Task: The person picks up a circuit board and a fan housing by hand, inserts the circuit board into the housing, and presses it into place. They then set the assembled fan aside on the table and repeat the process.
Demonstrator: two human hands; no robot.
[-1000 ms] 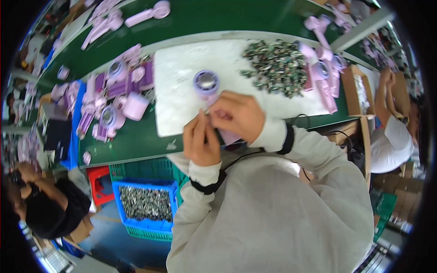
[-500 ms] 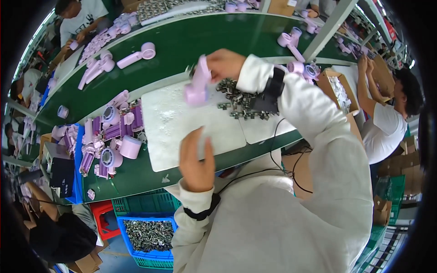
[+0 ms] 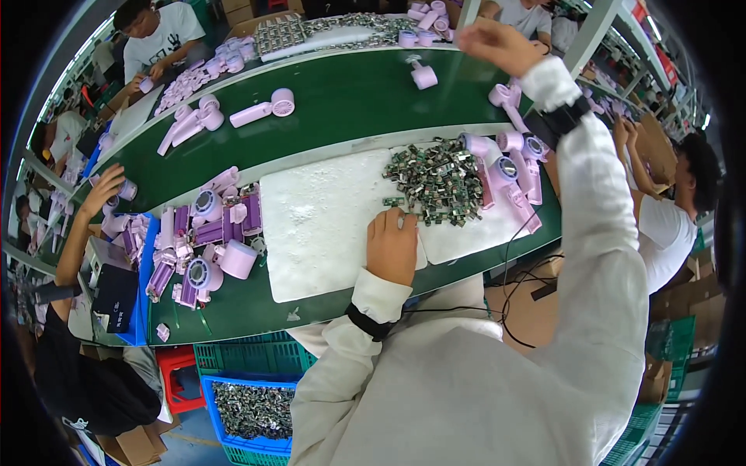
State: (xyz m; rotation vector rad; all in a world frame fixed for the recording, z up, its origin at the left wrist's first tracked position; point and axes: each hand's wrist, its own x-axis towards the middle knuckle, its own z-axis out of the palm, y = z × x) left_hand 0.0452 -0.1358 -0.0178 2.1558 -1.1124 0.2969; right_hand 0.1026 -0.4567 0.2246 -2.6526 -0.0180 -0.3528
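My left hand (image 3: 392, 247) rests low over the white foam board (image 3: 318, 225), fingers slightly bent and apart, with its tips just short of a small green circuit board (image 3: 394, 202). Beyond them lies a heap of similar circuit boards (image 3: 439, 182). Stretched out over the far right of the green belt, my right hand (image 3: 501, 46) has its fingers loosely extended and nothing visible in them. To its left, a lilac handheld-fan housing (image 3: 423, 76) lies on the belt, apart from the hand.
Lilac fan housings (image 3: 505, 169) lie right of the heap; more lilac parts (image 3: 237, 259) crowd the left beside a blue bin (image 3: 146, 279). A co-worker's hand (image 3: 105, 186) reaches over the belt at left. A blue crate (image 3: 208, 404) of small parts stands below. A cable (image 3: 507, 287) hangs near my lap.
My right hand has moved far and right and let go of the lilac housing, which now lies on the belt. My left hand has moved right toward the heap. A co-worker's arm now reaches in.
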